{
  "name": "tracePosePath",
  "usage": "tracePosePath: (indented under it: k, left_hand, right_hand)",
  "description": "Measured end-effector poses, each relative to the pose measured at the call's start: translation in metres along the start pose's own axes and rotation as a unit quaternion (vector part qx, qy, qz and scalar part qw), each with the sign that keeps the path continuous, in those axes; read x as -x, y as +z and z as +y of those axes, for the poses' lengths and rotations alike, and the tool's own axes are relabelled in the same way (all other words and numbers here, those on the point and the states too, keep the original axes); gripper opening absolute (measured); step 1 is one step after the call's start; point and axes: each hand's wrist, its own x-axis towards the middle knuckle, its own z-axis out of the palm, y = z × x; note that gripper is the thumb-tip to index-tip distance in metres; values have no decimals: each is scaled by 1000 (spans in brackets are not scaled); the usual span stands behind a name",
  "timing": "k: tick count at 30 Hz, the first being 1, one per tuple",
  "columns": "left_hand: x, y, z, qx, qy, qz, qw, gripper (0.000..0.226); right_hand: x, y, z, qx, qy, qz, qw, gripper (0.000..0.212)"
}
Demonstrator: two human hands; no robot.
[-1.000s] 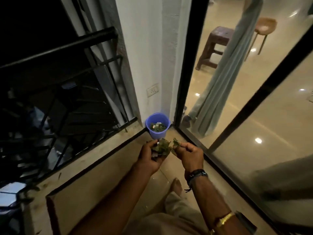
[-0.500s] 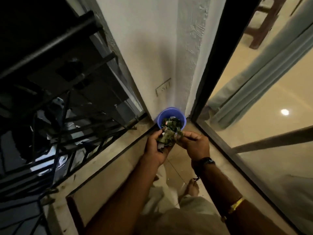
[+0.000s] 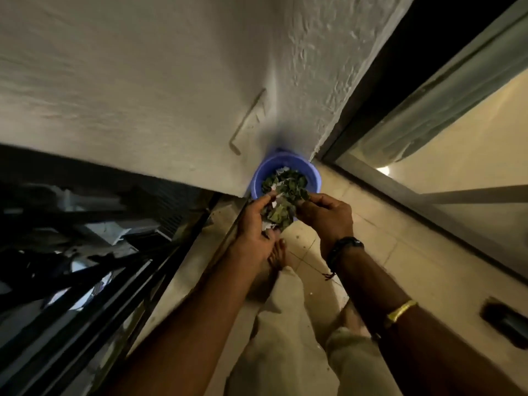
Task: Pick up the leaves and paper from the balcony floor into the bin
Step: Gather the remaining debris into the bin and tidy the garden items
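A small blue bin stands on the balcony floor in the corner against the white wall, holding green leaves and white paper scraps. Just in front of its near rim, my left hand cups a bunch of leaves and paper. My right hand pinches the right side of the same bunch, its fingertips over the bin's rim. The bunch hides the bin's front edge.
A black metal railing runs along the left of the narrow tiled floor. The glass sliding door with its dark frame closes the right side. My bare foot stands just behind the hands. A socket plate sits on the wall.
I have bent closer to the bin, which now looks larger. Both hands have carried the bunch forward to the bin's near rim, still holding it.
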Motion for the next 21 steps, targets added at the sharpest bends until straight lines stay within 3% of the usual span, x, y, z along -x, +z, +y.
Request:
tracePosePath:
  k: [2, 4, 6, 8, 11, 14, 16, 21]
  left_hand:
    - [-43, 3, 3, -50, 11, -1, 999, 36]
    - [-74, 12, 8, -27, -5, -13, 1000, 30]
    - [-102, 20, 15, -52, 5, -11, 999, 28]
    - [-118, 27, 21, -79, 1, -14, 997, 47]
    - [-112, 29, 27, -49, -14, -33, 998, 57]
    - [-91, 33, 28, -80, 13, 36, 996, 51]
    - [-66, 37, 24, -95, 4, 23, 995, 50]
    - [45, 68, 6, -164, -4, -24, 986, 29]
  right_hand:
    - [-39, 12, 14, -10, 27, 15, 999, 13]
    - [-78, 23, 24, -20, 53, 29, 998, 17]
    - [-110, 30, 29, 5, 60, -15, 998, 12]
    - [-135, 29, 34, 79, 63, -87, 991, 39]
    - [-140, 19, 32, 105, 95, -115, 983, 45]
    - [-108, 1, 17, -6, 101, -52, 993, 34]
    - [-73, -15, 1, -71, 108, 4, 992, 28]
    - [33, -70, -46, -129, 63, 53, 988, 22]
